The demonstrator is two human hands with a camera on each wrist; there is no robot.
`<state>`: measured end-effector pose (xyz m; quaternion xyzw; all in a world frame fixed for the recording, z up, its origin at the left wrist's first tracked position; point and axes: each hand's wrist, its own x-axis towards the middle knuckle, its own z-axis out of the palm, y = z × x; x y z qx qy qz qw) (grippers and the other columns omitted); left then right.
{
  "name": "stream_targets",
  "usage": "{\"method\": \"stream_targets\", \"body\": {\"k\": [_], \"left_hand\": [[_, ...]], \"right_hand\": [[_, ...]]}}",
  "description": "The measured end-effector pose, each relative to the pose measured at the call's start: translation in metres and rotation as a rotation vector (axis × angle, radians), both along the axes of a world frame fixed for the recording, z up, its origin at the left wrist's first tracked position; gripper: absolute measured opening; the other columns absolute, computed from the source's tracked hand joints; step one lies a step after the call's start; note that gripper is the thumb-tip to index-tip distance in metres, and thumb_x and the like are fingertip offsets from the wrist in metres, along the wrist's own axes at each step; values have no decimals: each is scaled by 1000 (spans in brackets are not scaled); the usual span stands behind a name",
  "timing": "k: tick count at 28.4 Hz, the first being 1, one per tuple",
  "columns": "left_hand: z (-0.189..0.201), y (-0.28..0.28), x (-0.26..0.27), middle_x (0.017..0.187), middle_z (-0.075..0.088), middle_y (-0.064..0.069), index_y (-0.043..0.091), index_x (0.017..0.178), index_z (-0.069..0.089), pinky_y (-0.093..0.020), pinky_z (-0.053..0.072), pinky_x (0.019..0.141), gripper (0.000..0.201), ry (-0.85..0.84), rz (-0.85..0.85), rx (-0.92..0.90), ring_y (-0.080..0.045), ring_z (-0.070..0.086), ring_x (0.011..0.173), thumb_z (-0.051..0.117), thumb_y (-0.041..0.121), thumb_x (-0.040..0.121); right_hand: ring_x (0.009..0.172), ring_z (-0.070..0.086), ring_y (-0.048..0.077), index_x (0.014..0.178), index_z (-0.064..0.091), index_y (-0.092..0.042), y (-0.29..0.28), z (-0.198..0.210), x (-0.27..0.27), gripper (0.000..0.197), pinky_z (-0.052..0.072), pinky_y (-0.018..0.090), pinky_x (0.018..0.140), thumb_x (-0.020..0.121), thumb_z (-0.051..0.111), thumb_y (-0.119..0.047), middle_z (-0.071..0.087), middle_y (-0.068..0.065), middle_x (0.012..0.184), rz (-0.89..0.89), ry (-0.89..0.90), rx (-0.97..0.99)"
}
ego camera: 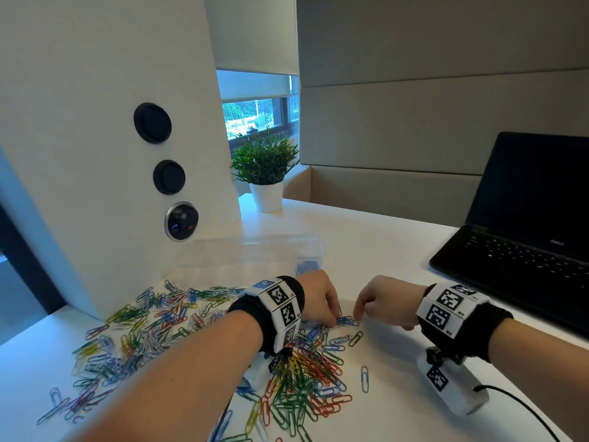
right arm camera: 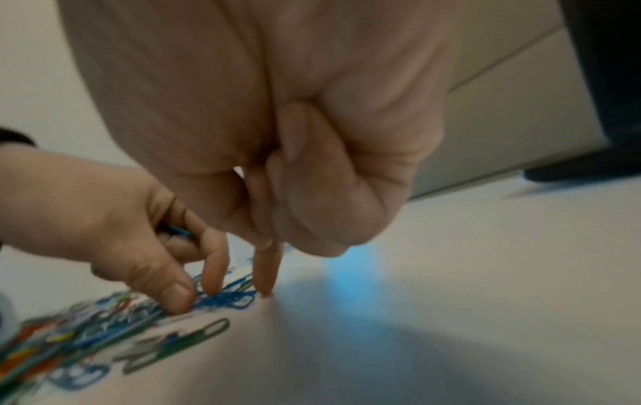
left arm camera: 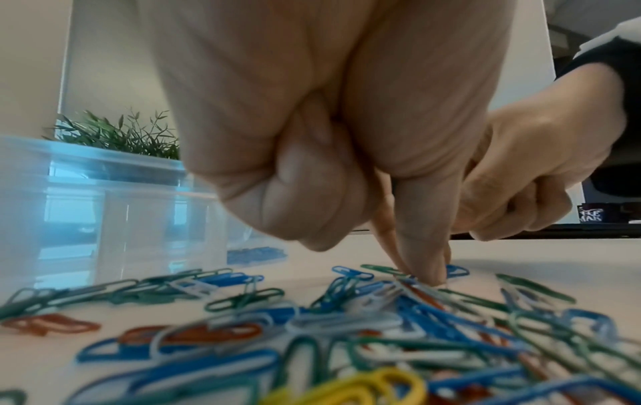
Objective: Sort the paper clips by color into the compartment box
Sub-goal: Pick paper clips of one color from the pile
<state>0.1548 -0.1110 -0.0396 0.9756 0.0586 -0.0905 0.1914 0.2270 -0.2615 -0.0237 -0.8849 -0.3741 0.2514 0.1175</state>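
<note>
Lying flat, blue clips (ego camera: 347, 321) run left-right between both hands.

Both forearms reach forward, wrists banded. The left hand (ego camera: 318, 298) curls downward, thumb and forefinger tips lowered; the right hand (ego camera: 387, 302) curls too, forefinger pointing down.

White table (ego camera: 398, 250), padded beige wall (ego camera: 430, 122)

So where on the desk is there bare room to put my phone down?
Bare desk lies between the clear box and the laptop, and at the near edge right of the lone blue clip. Left of the hands, the clip pile crowds the desk; a cable trails by the right wrist.
</note>
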Motion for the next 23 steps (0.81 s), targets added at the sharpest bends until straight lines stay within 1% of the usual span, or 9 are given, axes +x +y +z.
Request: {"method": "stream_targets", "body": {"k": [3,5,6,7,9,11,15,19,23], "left_hand": [[0,0,-1,73,63,9,13,90,77,-19,43,65,16,1,5,17,-6,57,70,78,25,80],[-1,-2,1,86,71,3,12,91,77,-24,49,71,20,19,24,21,-12,63,79,79,28,79],[-2,-3,1,89,73,0,11,92,77,-24,51,71,21,23,33,21,-13,64,79,79,28,79],[-2,-4,2,85,72,-1,10,93,77,-23,51,68,21,20,35,22,-12,63,74,78,27,80],[-1,-6,3,65,64,4,7,93,76,-17,47,57,19,15,41,29,-6,55,57,76,23,83],[0,-6,3,61,59,6,5,94,76,-14,42,51,18,26,50,26,-3,50,52,73,20,85],[3,1,-1,91,73,-5,6,95,77,-18,47,61,18,32,57,-3,-6,55,65,72,21,86],[6,8,-5,99,74,-6,5,98,77,-24,51,75,20,13,84,-29,-10,59,77,71,21,87],[9,13,-8,101,74,-8,4,99,77,-27,53,77,22,19,120,-33,-13,60,81,68,21,89]], "right_hand": [[58,49,-1,103,77,-18,2,-7,3,22,33,11,53,91,60,-26,54,-19,68,138,-137,36],[61,48,0,98,78,-18,5,-13,5,19,33,12,56,87,67,-30,55,-18,66,149,-175,45],[63,49,1,95,78,-20,6,-15,6,17,33,13,55,85,69,-30,55,-18,66,138,-189,46],[65,50,2,94,78,-21,7,-17,6,15,34,14,55,84,70,-29,55,-17,67,126,-207,47],[72,54,7,92,78,-22,9,-19,7,12,35,14,54,84,71,-26,57,-14,71,105,-236,40],[75,55,8,92,78,-21,10,-20,7,12,36,14,55,84,71,-25,57,-13,73,103,-247,32],[72,46,0,102,76,-23,9,-18,9,21,36,16,65,83,72,-31,51,-19,76,119,-285,109],[86,51,6,111,73,-24,14,-18,5,31,40,20,76,82,74,-33,65,-7,102,135,-301,104],[80,56,12,99,77,-23,19,-19,2,18,42,23,68,83,73,-29,62,-5,85,128,-278,39]]}}
